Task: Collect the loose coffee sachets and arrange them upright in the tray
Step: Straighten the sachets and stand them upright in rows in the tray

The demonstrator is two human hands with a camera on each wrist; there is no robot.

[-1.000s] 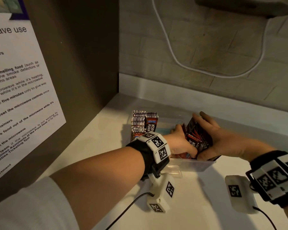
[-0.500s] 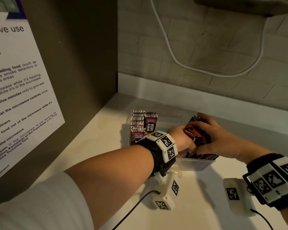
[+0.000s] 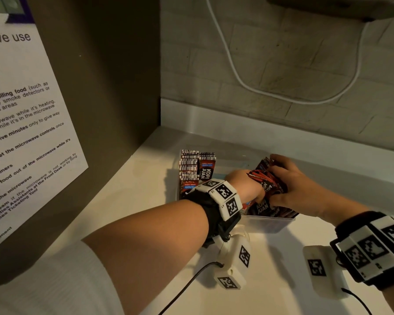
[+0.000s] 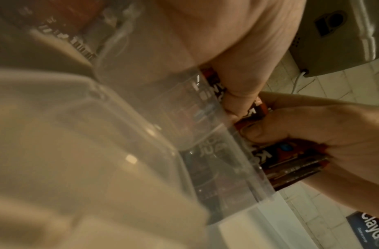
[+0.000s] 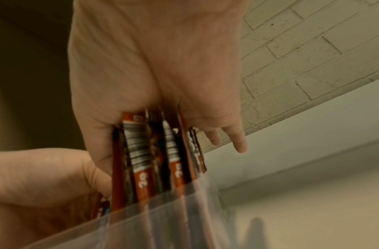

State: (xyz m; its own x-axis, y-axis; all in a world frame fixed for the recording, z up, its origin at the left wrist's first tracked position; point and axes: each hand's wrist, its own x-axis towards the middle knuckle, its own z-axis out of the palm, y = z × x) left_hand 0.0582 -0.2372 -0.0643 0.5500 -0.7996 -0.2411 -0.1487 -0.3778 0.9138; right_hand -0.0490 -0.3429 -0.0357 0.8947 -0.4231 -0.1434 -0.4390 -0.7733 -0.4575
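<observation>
Hands meet over the tray's (image 3: 268, 223) near right end: the right hand (image 3: 305, 189) clasps a sachet bundle (image 3: 267, 185), long axes tilted, lower ends inside the tray; the left hand (image 3: 243, 185) grips the bundle's left side. Farther left in the tray, packed sachets (image 3: 197, 169) stand upright on the bench (image 3: 127, 192).

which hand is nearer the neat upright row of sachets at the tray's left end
Left. The left hand is in the middle of the tray, just right of the upright row. The right hand grips the loose bundle at the tray's far right end.
</observation>
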